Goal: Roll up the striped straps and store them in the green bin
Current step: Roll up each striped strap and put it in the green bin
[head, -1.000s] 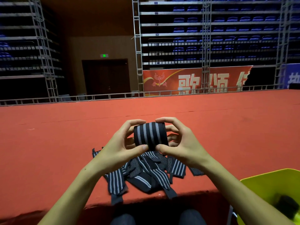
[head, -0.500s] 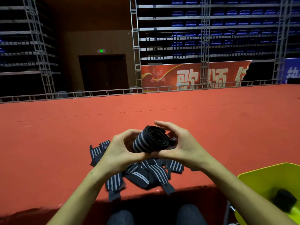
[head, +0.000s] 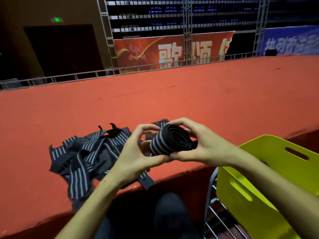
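A rolled black strap with grey stripes (head: 165, 144) is held above the front edge of the red carpeted stage (head: 189, 100), its coiled end turned up and to the right. My left hand (head: 138, 156) curls round its left side, thumb under it. My right hand (head: 198, 144) grips its right side, fingers arched over the top. A heap of loose striped straps (head: 86, 157) lies on the stage to the left of my hands. The yellow-green bin (head: 269, 169) stands at the lower right, under my right forearm.
A metal wire frame (head: 214, 204) holds the bin off the stage edge. My dark-trousered knees (head: 169, 213) show below the edge. A railing and a red banner (head: 164, 50) run along the far side of the stage.
Both hands have carried the roll to the right, toward the bin, and tilted it so the coiled end faces up. The view has swung right and down.
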The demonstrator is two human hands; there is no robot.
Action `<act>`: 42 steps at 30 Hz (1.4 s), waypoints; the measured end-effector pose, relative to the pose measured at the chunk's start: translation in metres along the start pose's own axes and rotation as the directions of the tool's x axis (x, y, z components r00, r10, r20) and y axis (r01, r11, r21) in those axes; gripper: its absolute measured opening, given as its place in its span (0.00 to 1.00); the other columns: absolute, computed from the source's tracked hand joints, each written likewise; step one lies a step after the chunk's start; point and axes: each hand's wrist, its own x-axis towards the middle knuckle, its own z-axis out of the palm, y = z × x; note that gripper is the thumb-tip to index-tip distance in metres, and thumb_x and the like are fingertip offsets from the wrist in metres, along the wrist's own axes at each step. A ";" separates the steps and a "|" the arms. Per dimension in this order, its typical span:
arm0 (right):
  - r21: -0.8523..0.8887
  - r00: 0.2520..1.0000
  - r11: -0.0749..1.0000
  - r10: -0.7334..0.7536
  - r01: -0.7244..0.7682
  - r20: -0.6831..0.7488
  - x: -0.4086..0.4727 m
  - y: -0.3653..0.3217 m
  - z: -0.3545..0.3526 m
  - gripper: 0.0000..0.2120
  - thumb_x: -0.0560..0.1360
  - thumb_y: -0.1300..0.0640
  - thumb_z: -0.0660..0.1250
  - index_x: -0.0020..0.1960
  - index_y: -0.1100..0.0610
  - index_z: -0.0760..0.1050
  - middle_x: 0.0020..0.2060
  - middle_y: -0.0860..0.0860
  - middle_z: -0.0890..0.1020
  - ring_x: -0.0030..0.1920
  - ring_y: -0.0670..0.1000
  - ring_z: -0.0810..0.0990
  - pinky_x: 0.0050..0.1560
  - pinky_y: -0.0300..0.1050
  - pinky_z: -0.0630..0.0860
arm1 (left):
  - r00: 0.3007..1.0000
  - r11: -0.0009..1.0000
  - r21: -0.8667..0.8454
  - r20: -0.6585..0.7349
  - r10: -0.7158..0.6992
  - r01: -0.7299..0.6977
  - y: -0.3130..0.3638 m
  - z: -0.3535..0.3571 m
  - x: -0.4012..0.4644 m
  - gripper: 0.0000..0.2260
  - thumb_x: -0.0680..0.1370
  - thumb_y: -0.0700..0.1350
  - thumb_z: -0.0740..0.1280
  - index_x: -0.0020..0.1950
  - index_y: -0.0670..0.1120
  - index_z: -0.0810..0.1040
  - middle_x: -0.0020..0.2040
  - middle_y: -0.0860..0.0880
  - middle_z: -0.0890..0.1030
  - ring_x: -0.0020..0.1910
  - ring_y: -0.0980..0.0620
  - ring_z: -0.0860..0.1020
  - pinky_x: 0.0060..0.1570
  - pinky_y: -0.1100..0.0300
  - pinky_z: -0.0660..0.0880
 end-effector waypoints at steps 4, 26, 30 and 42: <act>-0.063 0.994 0.993 0.093 -0.096 -0.055 -0.036 0.031 -0.040 0.35 0.73 0.56 0.83 0.74 0.44 0.70 0.59 0.42 0.84 0.59 0.48 0.85 0.59 0.57 0.81 | 0.996 0.997 -0.076 0.092 0.002 0.005 -0.019 0.064 0.032 0.30 0.69 0.42 0.86 0.66 0.49 0.76 0.64 0.45 0.81 0.58 0.37 0.86 0.58 0.33 0.82; -0.170 0.892 0.888 0.384 -0.428 -0.239 -0.146 0.162 -0.170 0.30 0.72 0.54 0.83 0.66 0.47 0.68 0.44 0.54 0.84 0.39 0.60 0.81 0.43 0.64 0.78 | 0.835 0.962 0.031 0.505 0.218 -0.270 -0.071 0.268 0.155 0.30 0.71 0.48 0.85 0.69 0.50 0.77 0.66 0.51 0.77 0.63 0.55 0.82 0.64 0.56 0.80; -0.307 0.871 0.817 0.433 -0.488 -0.232 -0.145 0.182 -0.183 0.30 0.71 0.51 0.82 0.64 0.46 0.67 0.41 0.50 0.84 0.37 0.53 0.79 0.43 0.53 0.76 | 0.853 0.949 0.121 0.483 0.199 -0.290 -0.079 0.263 0.161 0.30 0.73 0.58 0.82 0.71 0.56 0.75 0.68 0.57 0.76 0.60 0.58 0.83 0.62 0.50 0.80; -0.488 0.707 0.598 0.705 -0.637 -0.059 -0.148 0.263 -0.134 0.30 0.68 0.46 0.79 0.61 0.45 0.63 0.38 0.44 0.77 0.42 0.56 0.77 0.41 0.54 0.74 | 0.903 0.969 0.083 0.390 0.183 -0.232 -0.088 0.237 0.147 0.23 0.77 0.52 0.80 0.69 0.54 0.78 0.65 0.56 0.78 0.62 0.53 0.82 0.62 0.49 0.79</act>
